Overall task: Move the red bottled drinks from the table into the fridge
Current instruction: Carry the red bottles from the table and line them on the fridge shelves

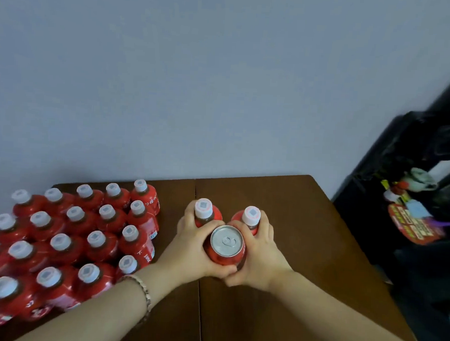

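Two red bottles with white caps and a red can stand bunched together mid-table. My left hand (189, 242) curls round the left bottle (204, 211) and presses the can (226, 244) from the left. My right hand (260, 247) curls round the right bottle (250, 216) and holds the can from the right. My thumbs meet under the can's near side. Several more red bottles (66, 240) stand packed in rows on the table's left part.
The brown table (294, 226) has a seam down its middle and ends at a grey wall. A black fridge (400, 179) stands to the right, with colourful stickers and items on its front.
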Available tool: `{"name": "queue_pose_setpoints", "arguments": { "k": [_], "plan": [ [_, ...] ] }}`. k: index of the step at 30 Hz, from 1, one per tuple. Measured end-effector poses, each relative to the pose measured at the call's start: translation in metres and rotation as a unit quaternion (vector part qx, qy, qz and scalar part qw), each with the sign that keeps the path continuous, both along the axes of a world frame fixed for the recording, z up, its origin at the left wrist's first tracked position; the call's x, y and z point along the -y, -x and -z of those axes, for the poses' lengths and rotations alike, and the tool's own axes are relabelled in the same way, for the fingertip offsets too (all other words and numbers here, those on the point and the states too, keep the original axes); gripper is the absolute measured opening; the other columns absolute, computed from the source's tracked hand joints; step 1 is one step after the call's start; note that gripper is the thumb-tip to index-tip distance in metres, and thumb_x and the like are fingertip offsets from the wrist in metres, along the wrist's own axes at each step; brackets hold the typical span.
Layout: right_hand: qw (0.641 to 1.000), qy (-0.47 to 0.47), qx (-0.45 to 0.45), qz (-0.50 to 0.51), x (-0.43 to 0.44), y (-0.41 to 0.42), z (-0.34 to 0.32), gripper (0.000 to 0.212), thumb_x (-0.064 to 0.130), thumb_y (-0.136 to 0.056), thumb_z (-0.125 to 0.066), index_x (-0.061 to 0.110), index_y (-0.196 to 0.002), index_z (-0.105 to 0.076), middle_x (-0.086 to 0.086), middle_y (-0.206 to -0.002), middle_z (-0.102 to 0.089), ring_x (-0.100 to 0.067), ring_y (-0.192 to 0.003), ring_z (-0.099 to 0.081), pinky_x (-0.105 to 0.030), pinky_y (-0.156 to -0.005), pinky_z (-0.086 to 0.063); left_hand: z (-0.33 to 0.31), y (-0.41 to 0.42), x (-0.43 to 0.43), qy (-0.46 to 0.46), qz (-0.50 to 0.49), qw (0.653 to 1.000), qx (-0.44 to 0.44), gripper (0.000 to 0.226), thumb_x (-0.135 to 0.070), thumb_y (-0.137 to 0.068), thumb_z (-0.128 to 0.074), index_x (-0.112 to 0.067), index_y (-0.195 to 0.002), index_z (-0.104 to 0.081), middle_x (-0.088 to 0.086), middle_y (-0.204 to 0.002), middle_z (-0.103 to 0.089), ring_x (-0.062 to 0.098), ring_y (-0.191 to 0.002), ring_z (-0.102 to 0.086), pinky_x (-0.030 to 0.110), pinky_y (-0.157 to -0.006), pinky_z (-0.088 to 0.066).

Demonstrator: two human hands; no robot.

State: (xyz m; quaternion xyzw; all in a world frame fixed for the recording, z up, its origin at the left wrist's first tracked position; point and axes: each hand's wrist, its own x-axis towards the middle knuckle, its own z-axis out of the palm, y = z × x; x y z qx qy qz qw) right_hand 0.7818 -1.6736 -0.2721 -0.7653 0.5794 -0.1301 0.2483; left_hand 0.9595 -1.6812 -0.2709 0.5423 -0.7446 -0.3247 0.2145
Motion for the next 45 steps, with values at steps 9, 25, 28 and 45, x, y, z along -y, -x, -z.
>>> {"name": "queue_pose_setpoints", "arguments": {
  "k": [9,25,28,45],
  "plan": [
    [0.978,0.120,-0.046,0.165,-0.136,0.028,-0.115,0.098,0.048,-0.053,-0.080,0.040,-0.135,-0.027,0.010,-0.138,-0.002,-0.023,-0.132,-0.013,-0.039,-0.108,-0.029,-0.113,0.042,-0.079,0.106,0.155,0.982,-0.020,0.073,-0.050,-0.048,-0.084,-0.045,-0.114,-0.052,-0.017,-0.141,-0.006,0.020,-0.134,-0.019,0.034,-0.108,-0.029],
    [0.835,0.126,-0.119,0.523,-0.536,0.157,-0.169,0.101,0.063,-0.057,-0.076,0.044,-0.136,-0.018,0.015,-0.140,0.000,-0.026,-0.136,-0.012,-0.047,-0.113,-0.025,-0.173,0.271,-0.377,0.115,0.543,0.829,-0.071,0.072,-0.053,-0.053,-0.083,-0.049,-0.114,-0.046,-0.021,-0.142,-0.004,0.022,-0.134,-0.025,0.044,-0.111,-0.033],
    [0.773,0.110,-0.131,0.611,-0.657,0.182,-0.169,0.103,0.061,-0.053,-0.078,0.041,-0.137,-0.022,0.003,-0.146,-0.005,-0.027,-0.135,-0.014,-0.046,-0.112,-0.027,-0.169,0.329,-0.490,0.116,0.627,0.766,-0.085,0.073,-0.056,-0.054,-0.082,-0.052,-0.113,-0.039,-0.021,-0.144,-0.003,0.021,-0.134,-0.025,0.043,-0.111,-0.032],
    [0.465,0.040,-0.209,0.859,-1.144,0.243,-0.188,0.101,0.055,-0.047,-0.083,0.038,-0.133,-0.032,0.001,-0.133,-0.012,-0.028,-0.122,-0.024,-0.039,-0.108,-0.031,-0.176,0.523,-1.007,0.027,0.866,0.466,-0.181,0.056,-0.061,-0.038,-0.074,-0.063,-0.085,-0.045,-0.021,-0.120,-0.015,0.017,-0.116,-0.038,0.031,-0.104,-0.037]
  ]
}}
